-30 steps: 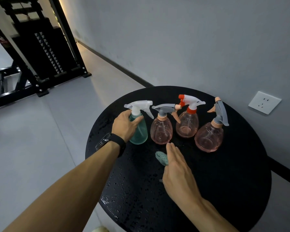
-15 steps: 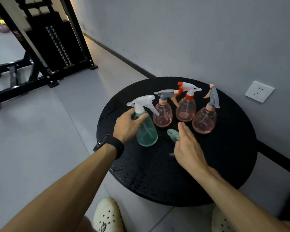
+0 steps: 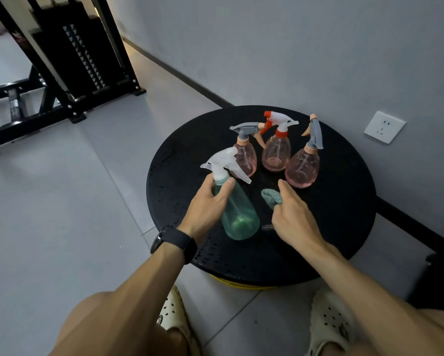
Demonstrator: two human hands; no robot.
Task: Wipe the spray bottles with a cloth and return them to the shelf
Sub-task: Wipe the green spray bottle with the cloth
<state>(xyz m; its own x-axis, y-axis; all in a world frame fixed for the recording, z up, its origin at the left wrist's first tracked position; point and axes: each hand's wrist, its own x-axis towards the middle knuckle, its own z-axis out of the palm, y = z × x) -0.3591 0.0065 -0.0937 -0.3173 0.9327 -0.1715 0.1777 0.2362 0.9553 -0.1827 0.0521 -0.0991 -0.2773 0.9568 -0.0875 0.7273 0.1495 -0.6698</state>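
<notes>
The left hand (image 3: 207, 204) gripped the green spray bottle (image 3: 237, 211) around its neck, just under the translucent white trigger head, thumb on the near side and fingers round the far side; the bottle leaned toward the person over the round black desk (image 3: 344, 201). A black smartwatch (image 3: 173, 243) sat on that wrist. To the right of the bottle, the right hand (image 3: 291, 217) pinched a small teal cloth (image 3: 271, 197) under its fingers, the forefinger stretched forward, the cloth's fuzzy folded end poking out to the left. Beyond both hands stood three rounded, clear pink spray bottles in a row, upright: one with a grey trigger (image 3: 245, 155) just behind the green bottle's nozzle, one with a red-and-white trigger (image 3: 276, 152), and one with a grey-and-peach trigger (image 3: 303, 164) nearest the right forefinger. The desk top looked glossy and beaded with water droplets. Further off, a white wall socket (image 3: 384, 127) sat on the grey wall, and a black gym weight machine (image 3: 69, 55) stood on the pale tiled floor to the left.
</notes>
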